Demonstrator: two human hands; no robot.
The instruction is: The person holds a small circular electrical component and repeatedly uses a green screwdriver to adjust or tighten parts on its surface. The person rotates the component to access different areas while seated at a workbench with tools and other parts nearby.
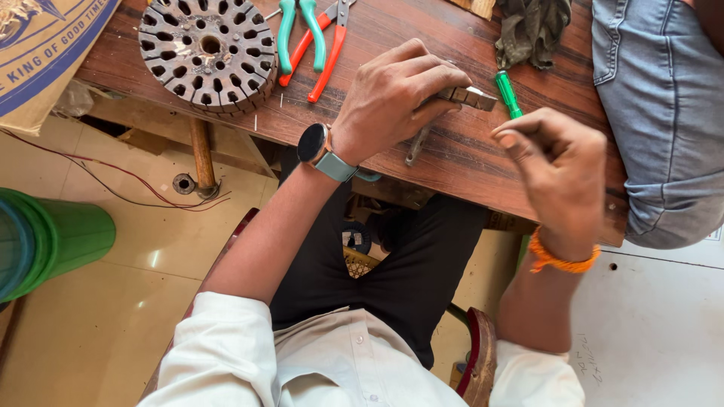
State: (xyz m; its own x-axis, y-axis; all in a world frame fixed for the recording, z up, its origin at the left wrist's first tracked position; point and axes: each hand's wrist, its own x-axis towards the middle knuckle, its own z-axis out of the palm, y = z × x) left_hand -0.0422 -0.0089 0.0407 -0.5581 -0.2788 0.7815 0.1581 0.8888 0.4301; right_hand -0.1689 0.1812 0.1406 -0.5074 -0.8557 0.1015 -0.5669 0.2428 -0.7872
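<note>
We've got our left hand (396, 94) pressing down w/ fingers curled over a small rectangular metal block (467, 96), grey and banded like stacked plates, sitting on the dark wood-grain table (467, 162) pretty close to the near edge. A dull metal tool (416, 145) pokes out under the palm toward that edge. Our right hand (558, 169) hovers just right of the block, fingertips pinched together; can't tell if anything's btwn them. A green screwdriver handle (507, 93) lies right beside the block. Further back: a round slotted steel stator disc (207, 51), rusty-brown w/ radial slots, next to green-handled pliers (300, 34) and red-handled pliers (326, 47). A crumpled olive rag (532, 29) sits at the far edge. Someone's denim-clad leg (664, 120) crowds the right side, so there's not much room there. Open tabletop btwn the disc and our left hand.
</note>
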